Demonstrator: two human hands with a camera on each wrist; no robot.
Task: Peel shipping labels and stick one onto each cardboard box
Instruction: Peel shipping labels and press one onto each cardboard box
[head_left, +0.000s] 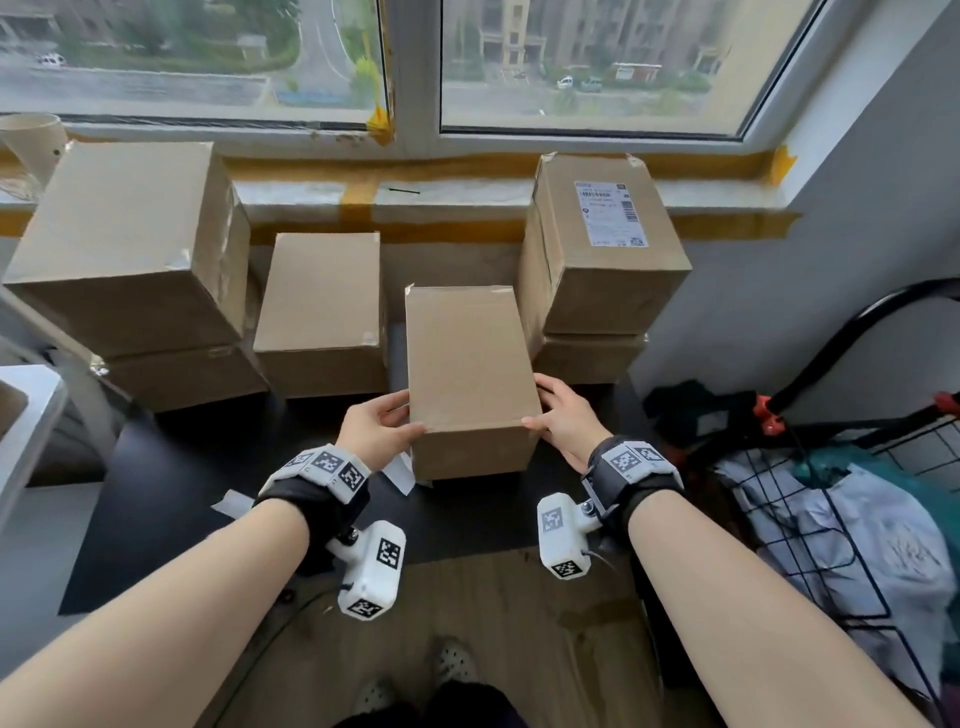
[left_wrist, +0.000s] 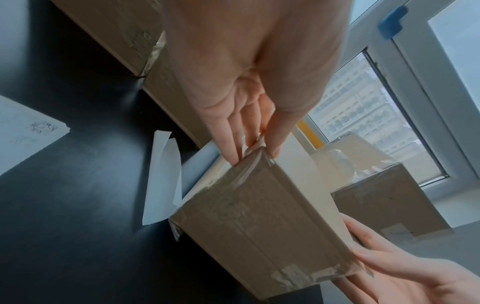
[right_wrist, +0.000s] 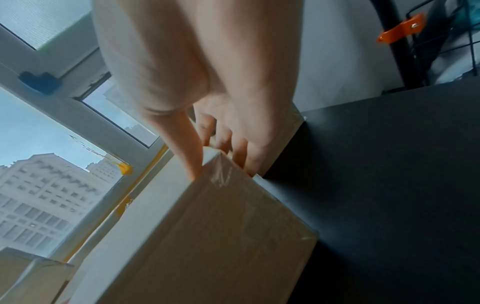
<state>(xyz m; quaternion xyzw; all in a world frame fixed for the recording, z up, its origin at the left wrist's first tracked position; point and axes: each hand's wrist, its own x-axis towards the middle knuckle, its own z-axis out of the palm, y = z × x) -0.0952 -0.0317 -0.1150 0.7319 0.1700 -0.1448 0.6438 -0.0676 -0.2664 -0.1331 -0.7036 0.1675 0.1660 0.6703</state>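
Note:
A plain brown cardboard box (head_left: 467, 374) sits lengthwise at the middle of the black table (head_left: 171, 499), its top bare. My left hand (head_left: 400, 418) grips its near left corner, thumb on top and fingers down the side. My right hand (head_left: 545, 410) grips the near right corner the same way. The left wrist view shows the taped end of the box (left_wrist: 259, 226), my left hand (left_wrist: 253, 152) at its corner and the other hand (left_wrist: 389, 267) opposite. White label sheets (left_wrist: 163, 176) lie under the box's left edge. A stacked box (head_left: 608, 270) at back right carries a printed shipping label (head_left: 612, 213).
A large box stack (head_left: 130, 244) stands at back left and a smaller box (head_left: 322, 312) beside it, both against the windowsill. More white sheets (left_wrist: 23, 131) lie on the table to the left. A black wire rack (head_left: 831, 493) with bags stands at the right.

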